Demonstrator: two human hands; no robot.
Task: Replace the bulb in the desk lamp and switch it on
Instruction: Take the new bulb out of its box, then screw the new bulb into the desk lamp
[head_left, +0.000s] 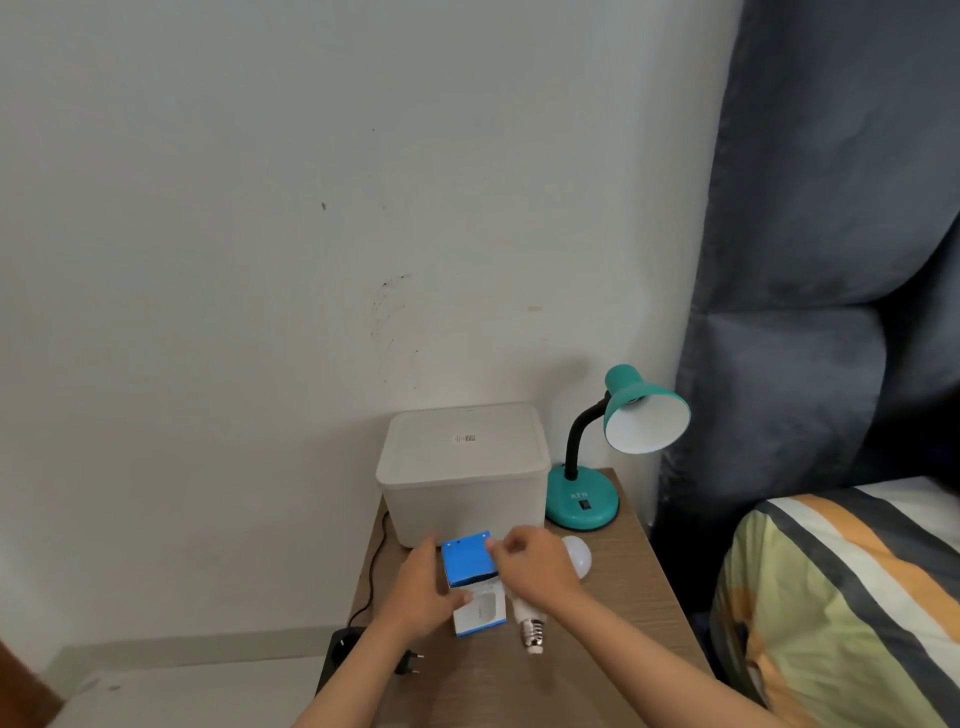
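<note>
- Head camera shows the left hand (423, 597) gripping the side of a blue bulb box (470, 564), while the right hand (535, 564) pinches its top flap.
- A bare bulb (532, 621) lies on the table just beside the box, partly under the right wrist.
- Best done by steadying the box and lifting the flap gently, so the bulb inside does not drop out.
- Green lamp (587, 499) stands near the back, shade apparently empty.
- Wooden table (623, 597) against a pale wall (260, 208); white bin (462, 478), bed (857, 597) beside it.

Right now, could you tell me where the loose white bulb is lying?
In the head view, the white bulb lies on the wooden bedside table, partly under the right hand, between the blue bulb box and the teal lamp's base.
</note>
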